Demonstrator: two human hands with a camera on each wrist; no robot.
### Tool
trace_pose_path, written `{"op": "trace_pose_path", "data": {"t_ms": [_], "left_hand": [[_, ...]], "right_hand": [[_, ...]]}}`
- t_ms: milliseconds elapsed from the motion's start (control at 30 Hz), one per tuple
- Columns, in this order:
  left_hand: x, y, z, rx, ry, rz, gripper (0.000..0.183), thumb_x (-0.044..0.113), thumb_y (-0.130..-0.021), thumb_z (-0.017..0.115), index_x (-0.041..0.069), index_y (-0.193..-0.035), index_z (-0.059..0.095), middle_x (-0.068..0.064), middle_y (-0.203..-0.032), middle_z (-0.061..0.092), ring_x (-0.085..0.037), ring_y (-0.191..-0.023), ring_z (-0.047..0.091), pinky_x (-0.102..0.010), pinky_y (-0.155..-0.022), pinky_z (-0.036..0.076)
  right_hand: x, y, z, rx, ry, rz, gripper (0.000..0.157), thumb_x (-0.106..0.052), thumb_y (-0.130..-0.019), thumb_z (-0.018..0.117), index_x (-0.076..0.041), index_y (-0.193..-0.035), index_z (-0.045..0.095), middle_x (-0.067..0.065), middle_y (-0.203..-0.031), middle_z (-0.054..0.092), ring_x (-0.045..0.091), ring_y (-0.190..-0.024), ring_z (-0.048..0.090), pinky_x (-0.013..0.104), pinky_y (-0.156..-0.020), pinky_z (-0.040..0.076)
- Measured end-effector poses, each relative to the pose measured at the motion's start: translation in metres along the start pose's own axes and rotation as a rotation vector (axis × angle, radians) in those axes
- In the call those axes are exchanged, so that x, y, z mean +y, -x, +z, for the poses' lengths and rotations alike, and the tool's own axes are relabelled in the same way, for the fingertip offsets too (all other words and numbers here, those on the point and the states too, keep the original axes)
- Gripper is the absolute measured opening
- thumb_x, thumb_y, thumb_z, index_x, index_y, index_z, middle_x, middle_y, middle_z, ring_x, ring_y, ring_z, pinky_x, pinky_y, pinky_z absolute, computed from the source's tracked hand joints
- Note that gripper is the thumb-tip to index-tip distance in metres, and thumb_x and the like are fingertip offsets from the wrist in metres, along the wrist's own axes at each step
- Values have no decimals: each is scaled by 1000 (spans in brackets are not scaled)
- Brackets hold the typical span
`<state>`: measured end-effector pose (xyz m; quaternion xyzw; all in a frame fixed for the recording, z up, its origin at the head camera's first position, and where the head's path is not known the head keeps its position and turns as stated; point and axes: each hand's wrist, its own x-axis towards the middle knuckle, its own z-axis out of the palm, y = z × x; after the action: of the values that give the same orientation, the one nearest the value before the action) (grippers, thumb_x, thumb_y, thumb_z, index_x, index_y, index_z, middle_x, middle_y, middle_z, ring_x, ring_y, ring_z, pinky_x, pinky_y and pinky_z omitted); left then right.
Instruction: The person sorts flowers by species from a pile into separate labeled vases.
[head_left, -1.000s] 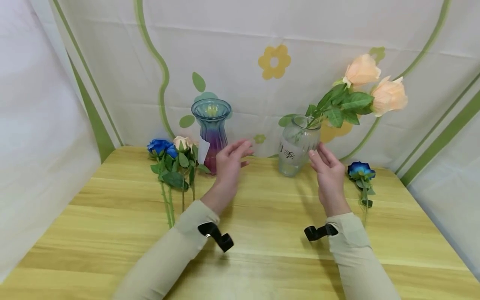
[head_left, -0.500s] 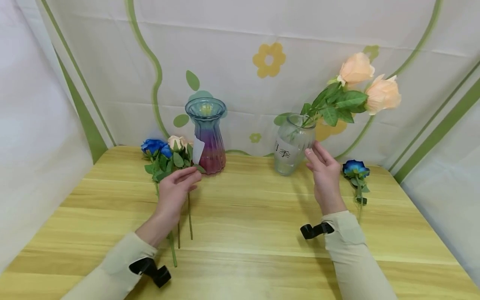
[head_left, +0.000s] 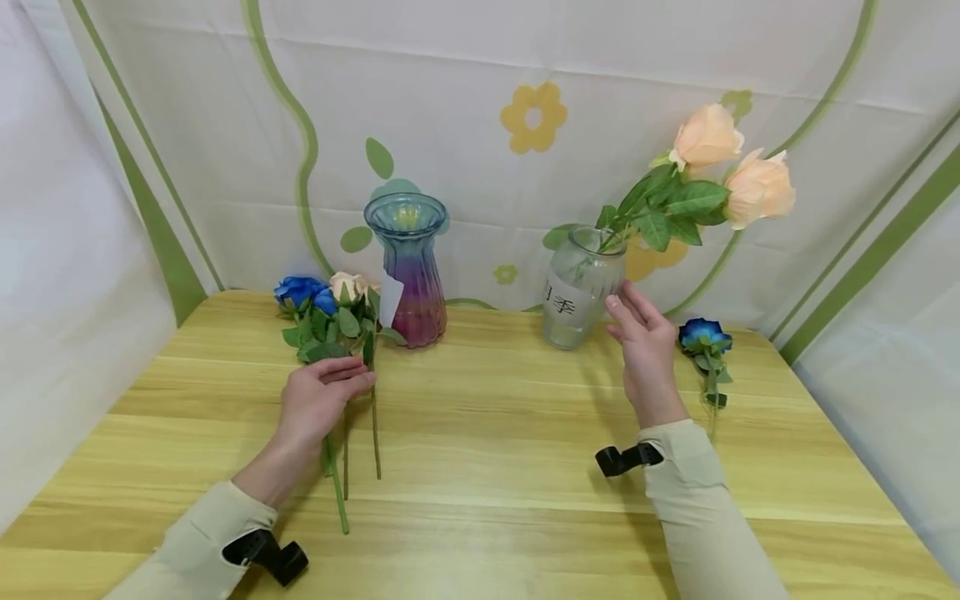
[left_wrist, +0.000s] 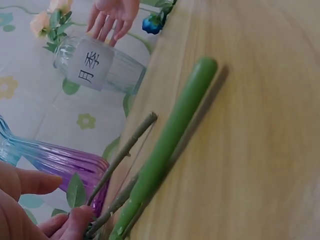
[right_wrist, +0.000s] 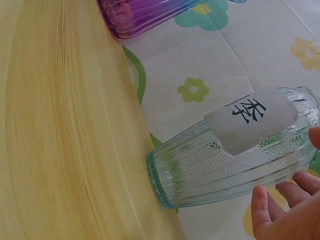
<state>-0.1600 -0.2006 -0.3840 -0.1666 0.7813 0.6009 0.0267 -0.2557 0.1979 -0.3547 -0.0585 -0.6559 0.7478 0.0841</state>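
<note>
My left hand (head_left: pixel 318 396) is at the stems of the flowers lying on the left. These are blue roses (head_left: pixel 298 292) and pale peach roses (head_left: pixel 347 286). In the left wrist view, the fingertips (left_wrist: pixel 79 220) reach a thin brown stem (left_wrist: pixel 122 152), with the thumb apart from it. A thick green stem (left_wrist: pixel 170 135) lies alongside. My right hand (head_left: pixel 645 346) is beside a clear glass vase (head_left: pixel 592 287), fingers loosely extended and fingertips right at its side. Two peach roses (head_left: pixel 708 137) lean rightward out of that vase, which bears a white label (right_wrist: pixel 250 120).
A blue-to-purple glass vase (head_left: pixel 416 275) with a white paper tag (head_left: pixel 390 300) stands behind the left flowers. A single blue rose (head_left: pixel 705 335) lies on the wooden table (head_left: pixel 480 467) at right. A printed cloth (head_left: pixel 465 125) hangs along the back.
My left hand has moved left and down, from in front of the coloured vase to the flower stems. My right hand stays beside the clear vase. The view has shifted slightly.
</note>
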Motion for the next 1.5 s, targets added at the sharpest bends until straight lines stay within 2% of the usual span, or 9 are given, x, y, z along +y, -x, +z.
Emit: {"op": "trace_pose_path", "data": {"t_ms": [200, 367, 533, 800, 1000, 1200, 1300, 1433, 1500], "left_hand": [[3, -1, -5, -53, -233, 29, 61, 30, -98, 78, 4, -149, 59, -15, -134, 74, -31, -122, 72, -46, -105, 58], [5, -4, -7, -90, -325, 48, 69, 30, -93, 84, 1, -149, 57, -15, -122, 79, -26, -99, 79, -59, -107, 53], [5, -6, -6, -113, -309, 29, 70, 25, -91, 87, 0, -149, 57, -15, -117, 80, -19, -83, 81, -57, -105, 55], [7, -3, -3, -150, -3, 26, 58, 6, -97, 77, -7, -149, 55, -13, -107, 82, -14, -85, 80, -34, -84, 66], [14, 1, -1, -125, 172, 34, 55, 1, -98, 74, -8, -148, 55, 3, -98, 80, -8, -87, 79, -31, -86, 65], [20, 5, 6, -70, 342, 40, 50, -3, -97, 73, -13, -143, 55, 7, -94, 81, -7, -86, 80, -28, -87, 65], [22, 6, 12, -28, 441, 59, 40, -5, -96, 73, -12, -134, 60, 5, -92, 81, -10, -86, 81, -28, -87, 65], [27, 6, 26, 47, 618, 92, 16, -9, -94, 74, -3, -108, 70, 0, -88, 82, -15, -84, 82, -30, -86, 65], [30, 6, 35, 73, 698, 114, 14, -12, -93, 73, 1, -98, 73, -1, -88, 82, -17, -84, 82, -32, -87, 65]], "right_hand": [[0, 0, 0, -3, -3, 0, 63, -33, -103, 70, -21, -161, 47, 0, -169, 44, 14, -153, 46, 16, -94, 54], [0, 0, 0, -4, -5, 6, 62, -32, -103, 71, -21, -160, 48, 1, -168, 46, 14, -151, 48, 17, -94, 54], [0, 0, 0, -6, 6, 10, 61, -32, -103, 71, -22, -160, 49, 0, -168, 46, 15, -150, 49, 20, -100, 54], [0, 0, -1, -12, 22, 10, 61, -33, -104, 70, -22, -160, 48, 0, -168, 46, 14, -150, 49, 25, -106, 53], [-3, 1, -1, -23, 25, 18, 61, -34, -104, 69, -22, -160, 48, -1, -169, 45, 14, -151, 48, 27, -108, 51], [-6, 1, -1, -13, 19, 25, 59, -33, -104, 69, -22, -159, 50, -1, -167, 47, 14, -150, 49, 23, -101, 53], [-7, 1, -1, -5, 16, 31, 58, -32, -105, 69, -22, -159, 51, -1, -166, 48, 14, -149, 50, 21, -98, 53], [-7, 1, -2, -3, 11, 36, 58, -32, -105, 69, -22, -159, 51, -1, -166, 49, 14, -149, 50, 19, -96, 53], [-6, 1, -3, -2, 10, 38, 57, -31, -105, 69, -22, -158, 51, -1, -166, 49, 14, -148, 51, 19, -96, 54]]}}
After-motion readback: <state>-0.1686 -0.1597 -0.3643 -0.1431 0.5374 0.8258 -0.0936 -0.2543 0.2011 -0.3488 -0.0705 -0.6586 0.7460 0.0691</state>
